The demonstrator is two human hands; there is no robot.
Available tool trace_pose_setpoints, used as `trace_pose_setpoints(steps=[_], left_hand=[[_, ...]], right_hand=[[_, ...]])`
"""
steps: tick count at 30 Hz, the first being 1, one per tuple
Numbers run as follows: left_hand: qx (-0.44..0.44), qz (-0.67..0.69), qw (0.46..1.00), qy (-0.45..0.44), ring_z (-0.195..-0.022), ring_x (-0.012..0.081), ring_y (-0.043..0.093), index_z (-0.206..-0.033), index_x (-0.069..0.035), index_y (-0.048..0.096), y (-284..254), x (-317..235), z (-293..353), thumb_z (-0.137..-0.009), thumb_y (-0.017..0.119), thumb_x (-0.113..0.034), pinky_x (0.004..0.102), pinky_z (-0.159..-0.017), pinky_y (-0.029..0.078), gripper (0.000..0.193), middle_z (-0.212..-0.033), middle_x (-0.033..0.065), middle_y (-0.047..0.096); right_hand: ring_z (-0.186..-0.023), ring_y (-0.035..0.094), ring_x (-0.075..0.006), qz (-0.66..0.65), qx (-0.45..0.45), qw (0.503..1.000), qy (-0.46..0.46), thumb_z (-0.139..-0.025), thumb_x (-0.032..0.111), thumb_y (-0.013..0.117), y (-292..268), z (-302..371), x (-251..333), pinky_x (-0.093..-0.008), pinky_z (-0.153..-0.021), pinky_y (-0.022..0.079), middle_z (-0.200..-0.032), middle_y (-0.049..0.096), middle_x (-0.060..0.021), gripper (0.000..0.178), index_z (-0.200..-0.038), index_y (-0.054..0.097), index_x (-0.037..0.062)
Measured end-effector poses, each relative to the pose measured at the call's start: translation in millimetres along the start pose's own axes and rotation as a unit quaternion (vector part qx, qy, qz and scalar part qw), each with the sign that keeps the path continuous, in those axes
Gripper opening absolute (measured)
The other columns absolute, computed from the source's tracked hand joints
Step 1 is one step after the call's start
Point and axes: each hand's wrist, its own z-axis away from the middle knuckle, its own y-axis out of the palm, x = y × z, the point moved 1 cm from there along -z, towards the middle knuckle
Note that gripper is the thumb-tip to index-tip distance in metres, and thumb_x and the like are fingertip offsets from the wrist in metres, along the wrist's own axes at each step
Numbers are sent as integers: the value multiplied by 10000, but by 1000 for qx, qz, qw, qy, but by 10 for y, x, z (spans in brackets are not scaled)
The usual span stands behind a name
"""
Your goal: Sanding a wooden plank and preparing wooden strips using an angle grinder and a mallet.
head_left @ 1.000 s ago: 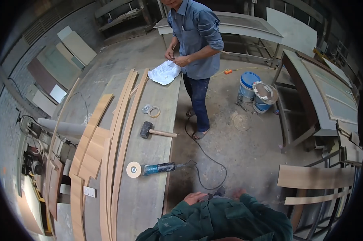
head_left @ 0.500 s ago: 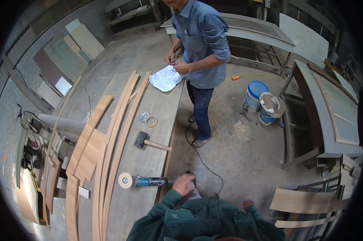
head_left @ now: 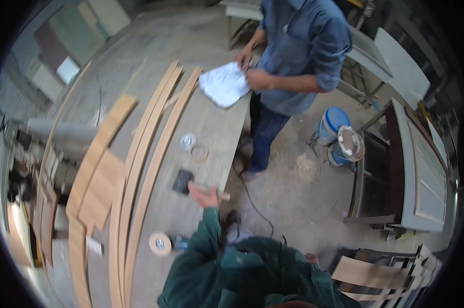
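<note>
My left hand [head_left: 203, 196] is at the wooden handle of a black-headed mallet [head_left: 182, 181], its blurred fingers round the handle near the head. The mallet lies on the grey workbench [head_left: 157, 215]. My right hand [head_left: 311, 258] shows only as a small patch beside my body, its fingers hidden. Just beyond the mallet are a roll of tape [head_left: 199, 151] and a small clear disc-shaped item [head_left: 188, 140]. Nearer me, an angle grinder [head_left: 160, 243] with a round pale disc lies partly behind my left sleeve.
Long wooden strips [head_left: 157, 154] and flat boards [head_left: 98, 179] run along the bench's left. Across from me, a co-worker in a blue shirt [head_left: 309, 61] handles something small above a crumpled white sheet [head_left: 224, 84]. Buckets [head_left: 335, 119] and a black cable [head_left: 252, 200] are on the floor.
My left hand has moved forward from beside the grinder to the mallet's handle. My sleeve now covers much of the grinder. The whole view has shifted.
</note>
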Motion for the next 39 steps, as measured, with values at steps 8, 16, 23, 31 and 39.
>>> trace_pose_setpoints(steps=[8,16,23,31,39], left_hand=[[50,-105,981,-157,-1151,487,405,-1494,-55,30,-173,-433,124,-655,749,-197,544,-980,341,1114,-1313,300,361],[136,-43,988,65,-1211,417,333,-1434,-44,276,-235,-841,-389,-687,726,-155,501,-1035,241,879,-1316,256,343],[168,-193,954,153,-1335,435,219,-1442,-108,289,421,-660,-1548,-647,800,-325,526,-1096,174,970,-1459,250,225],[282,-255,925,6,-1395,437,129,-1476,-134,268,601,-269,-1945,-563,780,-619,499,-1138,104,1154,-1529,251,108],[273,-221,936,27,-1396,435,130,-1452,-104,320,618,-146,-1827,-564,763,-646,499,-1134,92,1130,-1531,255,102]], right_hand=[[-686,678,-203,4,-29,994,-101,-817,213,693,442,114,1024,-322,-543,508,-870,681,-124,507,-1267,543,35],[-676,689,-202,90,5,994,-63,-776,300,714,636,199,635,-329,-659,555,-821,694,-131,533,-1206,582,13],[-698,696,-227,105,20,993,-46,-764,309,700,351,72,250,-325,-643,563,-960,687,-189,562,-1201,576,-24],[-701,695,-221,93,-31,995,-34,-765,272,682,517,559,882,-337,-659,558,-830,697,-167,526,-1191,586,-22],[-697,694,-212,89,-10,995,-39,-766,276,707,542,571,862,-329,-646,558,-861,698,-174,544,-1203,578,-20]])
